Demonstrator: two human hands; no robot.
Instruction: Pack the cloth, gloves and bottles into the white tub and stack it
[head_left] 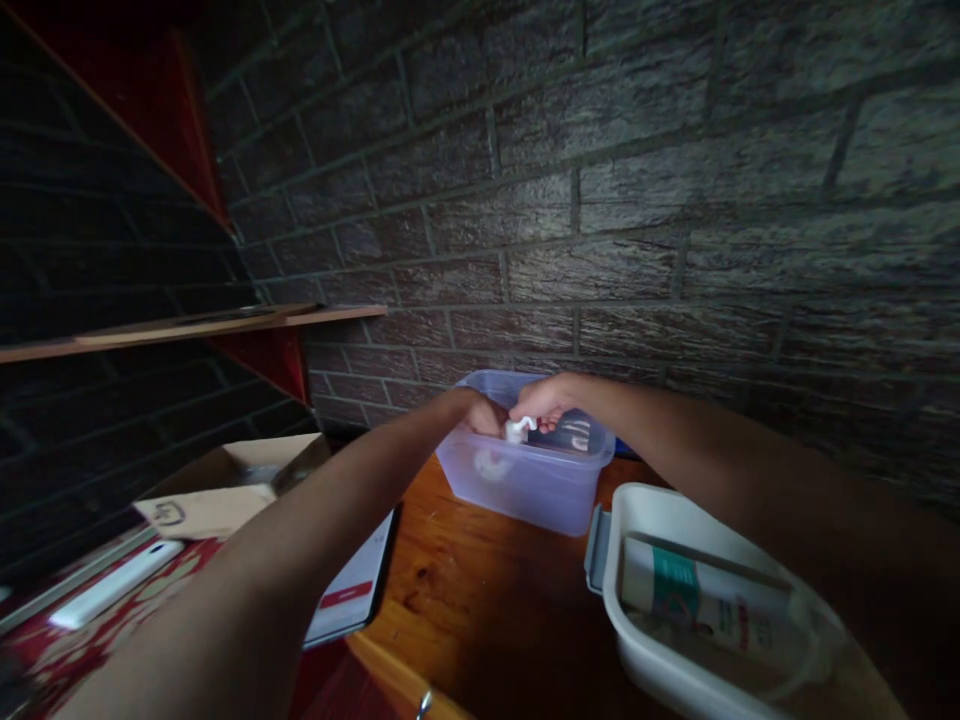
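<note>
Both hands reach into a translucent, purple-tinted plastic tub [525,490] by the brick wall. My right hand [546,398] is closed over a small, glossy white curved piece [523,428], which shows below its fingers; its exact kind is unclear. Close beside it, my left hand [484,412] dips past the rim with its fingers curled, and what they hold is hidden. A pale blurred shape shows through the tub's front wall beneath that hand. Some light streaks are visible inside the tub at the right.
A white container [626,620] with a grey clip holds a white-and-teal package [675,590] at right. Left of the wooden tabletop [457,590] are a tablet [356,590], an open cardboard box [217,505] and a long white object [116,585]. A shelf [337,314] juts out above.
</note>
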